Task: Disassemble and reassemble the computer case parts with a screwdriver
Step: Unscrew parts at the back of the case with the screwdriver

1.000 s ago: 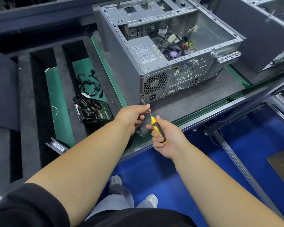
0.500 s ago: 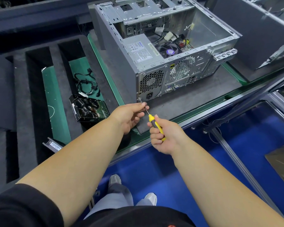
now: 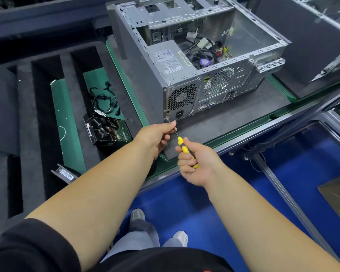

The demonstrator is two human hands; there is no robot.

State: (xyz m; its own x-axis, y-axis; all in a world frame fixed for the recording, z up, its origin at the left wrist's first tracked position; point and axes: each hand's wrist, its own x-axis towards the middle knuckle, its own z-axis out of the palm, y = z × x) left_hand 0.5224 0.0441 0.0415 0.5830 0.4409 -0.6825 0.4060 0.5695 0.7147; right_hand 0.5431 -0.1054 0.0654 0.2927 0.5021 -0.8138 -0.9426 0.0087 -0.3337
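Observation:
An open grey computer case (image 3: 141,79) lies on its side on a dark mat (image 3: 234,122), rear panel toward me, with the power supply (image 3: 169,59) and a fan inside. My right hand (image 3: 194,163) grips the yellow-and-black handle of a screwdriver (image 3: 182,145). Its thin shaft runs up-left to a screw (image 3: 167,119) at the case's lower rear corner. My left hand (image 3: 155,137) pinches the shaft near the tip, its fingertips hiding part of it.
Left of the case, a black foam tray (image 3: 28,114) with long slots holds a removed drive (image 3: 106,130) and a coil of black cables (image 3: 104,101). A second case (image 3: 302,46) stands at the right. The bench's metal edge (image 3: 243,140) runs under my hands, blue floor below.
Both hands and the screwdriver stay at the same rear corner screw. The view has shifted a little; the grip on handle and shaft looks the same.

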